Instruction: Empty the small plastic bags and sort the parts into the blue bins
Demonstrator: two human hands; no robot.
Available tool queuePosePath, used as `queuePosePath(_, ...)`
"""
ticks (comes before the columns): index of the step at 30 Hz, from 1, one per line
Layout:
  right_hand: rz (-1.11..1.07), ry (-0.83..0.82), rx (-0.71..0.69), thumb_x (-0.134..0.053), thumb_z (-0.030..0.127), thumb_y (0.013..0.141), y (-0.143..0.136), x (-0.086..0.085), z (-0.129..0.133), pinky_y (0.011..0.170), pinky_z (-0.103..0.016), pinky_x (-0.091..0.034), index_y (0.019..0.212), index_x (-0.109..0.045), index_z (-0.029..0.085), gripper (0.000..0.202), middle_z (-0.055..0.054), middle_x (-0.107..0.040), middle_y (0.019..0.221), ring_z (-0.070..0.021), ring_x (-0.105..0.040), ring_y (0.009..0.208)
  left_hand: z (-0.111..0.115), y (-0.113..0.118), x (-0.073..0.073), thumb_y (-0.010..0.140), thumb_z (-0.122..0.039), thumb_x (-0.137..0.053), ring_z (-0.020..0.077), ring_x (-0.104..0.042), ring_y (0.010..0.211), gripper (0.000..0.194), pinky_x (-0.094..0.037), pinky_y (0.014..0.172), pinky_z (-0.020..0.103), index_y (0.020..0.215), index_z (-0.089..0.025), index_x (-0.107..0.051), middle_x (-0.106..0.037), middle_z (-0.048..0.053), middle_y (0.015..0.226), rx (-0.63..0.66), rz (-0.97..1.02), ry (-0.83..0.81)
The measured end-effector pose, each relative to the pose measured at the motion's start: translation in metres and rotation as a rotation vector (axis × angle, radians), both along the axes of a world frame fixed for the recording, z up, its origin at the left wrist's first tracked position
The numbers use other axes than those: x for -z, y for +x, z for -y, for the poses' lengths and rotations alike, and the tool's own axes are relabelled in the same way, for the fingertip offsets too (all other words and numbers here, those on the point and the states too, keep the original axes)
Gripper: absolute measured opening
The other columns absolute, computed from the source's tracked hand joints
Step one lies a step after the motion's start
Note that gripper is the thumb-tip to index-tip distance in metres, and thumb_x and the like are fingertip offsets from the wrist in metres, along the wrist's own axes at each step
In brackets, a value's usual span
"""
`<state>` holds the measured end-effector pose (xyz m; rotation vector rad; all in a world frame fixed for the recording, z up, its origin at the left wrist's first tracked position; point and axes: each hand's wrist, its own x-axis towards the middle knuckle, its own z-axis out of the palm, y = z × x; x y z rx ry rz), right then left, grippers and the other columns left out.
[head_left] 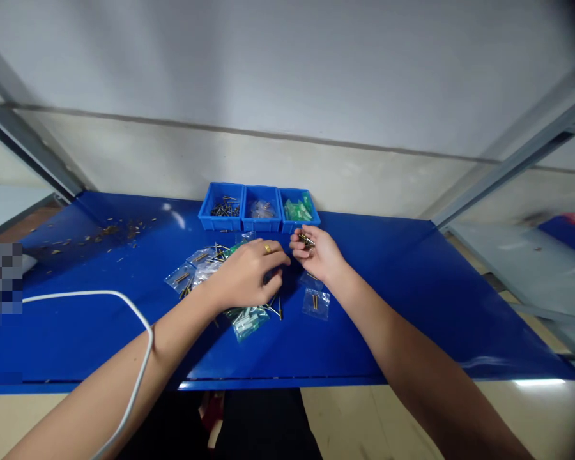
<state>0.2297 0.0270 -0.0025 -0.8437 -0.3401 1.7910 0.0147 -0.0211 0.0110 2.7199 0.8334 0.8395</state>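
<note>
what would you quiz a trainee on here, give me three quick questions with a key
1. Multiple choice: which blue bin in the row holds green packets?
A) the left one
B) the middle one
C) the right one

2. True or false: the left hand wears a gold-coloured ring.

3. Fill in the blank: small metal pieces are held in the curled fingers of the ____ hand.

Key: 1. C; 2. true; 3. right
</note>
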Motion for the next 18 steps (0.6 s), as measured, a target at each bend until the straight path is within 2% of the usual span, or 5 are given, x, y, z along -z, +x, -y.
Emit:
queuePosePath(3, 0.039, -0.078, -0.009, -0.051, 0.018, 0.115, 0.003, -0.009, 0.000, 0.040, -0.017, -0.024, 0.091, -0.062, 0.022, 0.027, -0.001, -0.060, 0.064, -0.0120, -0.041, 0.052, 0.006, -0.005, -0.009, 0.091, -0.013, -0.068, 0.0292, -0.081, 0.092, 0.035, -0.065, 0.080, 0.040, 0.120, -0.022, -0.085, -0.086, 0.012, 0.119, 0.058, -0.164, -0.182)
queuePosePath(5, 0.037, -0.092, -0.007, -0.051, 0.018, 0.115, 0.003, -0.011, 0.000, 0.040, -0.017, -0.023, 0.092, -0.061, 0.023, 0.026, 0.000, -0.059, 0.064, -0.0121, -0.041, 0.052, 0.008, -0.007, -0.015, 0.088, -0.015, -0.073, 0.0284, -0.081, 0.089, 0.038, -0.064, 0.076, 0.039, 0.123, -0.022, -0.086, -0.085, 0.012, 0.123, 0.076, -0.233, -0.282)
queuePosePath(8, 0.025, -0.112, -0.019, -0.054, 0.017, 0.112, 0.002, -0.007, -0.002, 0.038, -0.018, -0.024, 0.092, -0.060, 0.023, 0.022, 0.000, -0.058, 0.065, -0.0122, -0.045, 0.050, 0.010, -0.008, -0.027, 0.091, -0.026, -0.079, 0.0325, -0.083, 0.112, 0.049, -0.067, 0.093, 0.041, 0.140, -0.022, -0.083, -0.081, 0.013, 0.141, 0.074, -0.329, -0.444)
queuePosePath(11, 0.016, -0.111, -0.026, -0.056, 0.016, 0.110, 0.002, -0.003, -0.004, 0.038, -0.018, -0.025, 0.092, -0.060, 0.023, 0.019, 0.000, -0.058, 0.067, -0.0121, -0.047, 0.049, 0.009, -0.010, -0.035, 0.093, -0.035, -0.084, 0.0355, -0.078, 0.135, 0.063, -0.064, 0.110, 0.042, 0.154, -0.023, -0.078, -0.074, 0.014, 0.157, 0.065, -0.417, -0.558)
queuePosePath(18, 0.005, -0.109, -0.029, -0.055, 0.016, 0.111, 0.001, 0.000, -0.004, 0.039, -0.018, -0.025, 0.095, -0.061, 0.022, 0.018, 0.001, -0.058, 0.066, -0.0121, -0.048, 0.050, 0.009, -0.012, -0.029, 0.093, -0.027, -0.084, 0.0317, -0.075, 0.134, 0.061, -0.060, 0.112, 0.037, 0.154, -0.027, -0.079, -0.073, 0.011, 0.153, 0.111, -0.434, -0.553)
